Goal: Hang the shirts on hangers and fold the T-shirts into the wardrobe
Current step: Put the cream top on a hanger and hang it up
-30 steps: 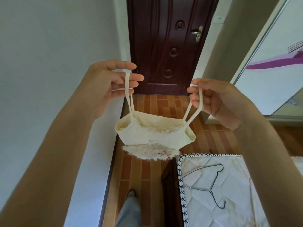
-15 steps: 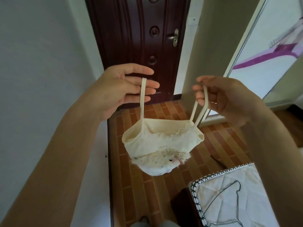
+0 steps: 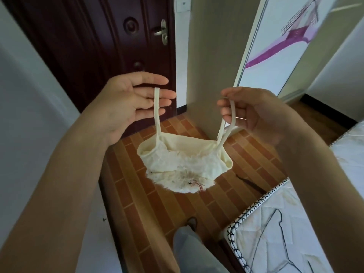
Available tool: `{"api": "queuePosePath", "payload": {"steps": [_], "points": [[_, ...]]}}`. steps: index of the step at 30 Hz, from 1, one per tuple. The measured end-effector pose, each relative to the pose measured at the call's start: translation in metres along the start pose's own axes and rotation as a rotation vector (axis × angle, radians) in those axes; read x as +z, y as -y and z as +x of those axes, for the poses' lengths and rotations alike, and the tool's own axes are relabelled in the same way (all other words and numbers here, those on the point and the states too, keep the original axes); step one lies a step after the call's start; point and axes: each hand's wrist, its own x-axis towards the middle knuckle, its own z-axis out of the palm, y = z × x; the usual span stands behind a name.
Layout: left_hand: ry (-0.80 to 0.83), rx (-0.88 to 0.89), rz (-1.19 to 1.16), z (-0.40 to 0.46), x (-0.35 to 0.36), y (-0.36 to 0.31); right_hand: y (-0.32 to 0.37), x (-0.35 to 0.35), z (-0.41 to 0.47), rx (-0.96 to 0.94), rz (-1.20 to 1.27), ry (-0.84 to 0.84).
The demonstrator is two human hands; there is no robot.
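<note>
In mid-air above the brown tiled floor [image 3: 137, 213], between the two raised hands, a small cream strappy top [image 3: 183, 164] hung by its two thin shoulder straps, its frilled lower edge dangling free and touching nothing. The left hand [image 3: 128, 103] was held palm up with its fingers nearly straight and relaxed, the left strap [image 3: 157, 111] looped over them rather than pinched. The right hand [image 3: 254, 113] had its fingers curled, the right strap [image 3: 232, 115] running round them and gripped there. Beyond the hands stood a dark brown door [image 3: 88, 46] with a metal handle [image 3: 162, 32], and to its right a pale wall corner [image 3: 208, 66]. Further right, a sliding wardrobe door [image 3: 275, 52] bore a purple windmill picture; whether any part of the wardrobe was open could not be told. At the lower right a white quilted mattress [image 3: 291, 223] with a black-and-white stitched edge reached towards the floor, and near its front corner lay a thin wire hanger [image 3: 275, 223], partly hidden by the right forearm. Another dark thin object [image 3: 250, 182] lay on the floor just off the mattress edge; what it was could not be told. A grey trouser leg [image 3: 193, 251] and a shoe tip [image 3: 192, 222] showed at the bottom
</note>
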Motion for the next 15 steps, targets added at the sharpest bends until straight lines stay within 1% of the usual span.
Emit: {"api": "queuePosePath", "payload": {"steps": [6,8,11,15], "points": [[0.156,-0.054,0.031,0.118,0.027,-0.019,0.012,-0.048,0.082,-0.015,0.061,-0.079],[0.192,-0.062,0.036,0.157,0.042,-0.025,0.020,-0.069,0.104,-0.017,0.078,-0.129],[0.242,-0.064,0.020,0.208,0.066,-0.032,0.033,-0.099,0.128,-0.028,0.096,-0.209],[0.360,-0.066,0.028,0.262,0.099,-0.034,0.048,-0.135,0.146,-0.028,0.064,-0.300]]}}
